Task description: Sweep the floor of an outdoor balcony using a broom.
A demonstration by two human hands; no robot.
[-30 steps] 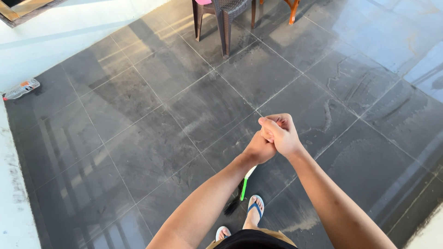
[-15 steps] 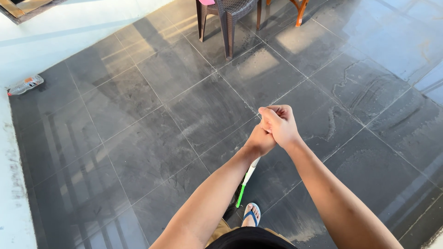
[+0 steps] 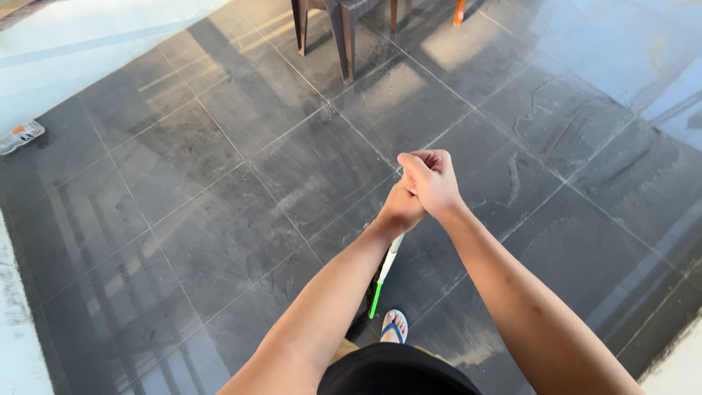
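Top of the broom handle [image 3: 385,274] hidden inside both hands: left hand [image 3: 401,211] lower, right hand [image 3: 430,183] above, both closed tight around it. Only a white and green piece of handle visible below the wrists; dark bristles near the sandalled foot [image 3: 393,325] hard to make out. Dark grey tiled floor [image 3: 219,183], streaked. Chair legs [image 3: 344,36] cut off at top edge, plastic bottle [image 3: 18,137] at far left by a pale wall.

A tiled home patio or veranda in low sunlight: large dark grey floor tiles [image 3: 219,219] streaked with dust and damp, a brown woven-plastic chair [image 3: 329,22] at the far edge, a pale raised border wall [image 3: 88,51] and a discarded plastic bottle [image 3: 20,136] beside it.
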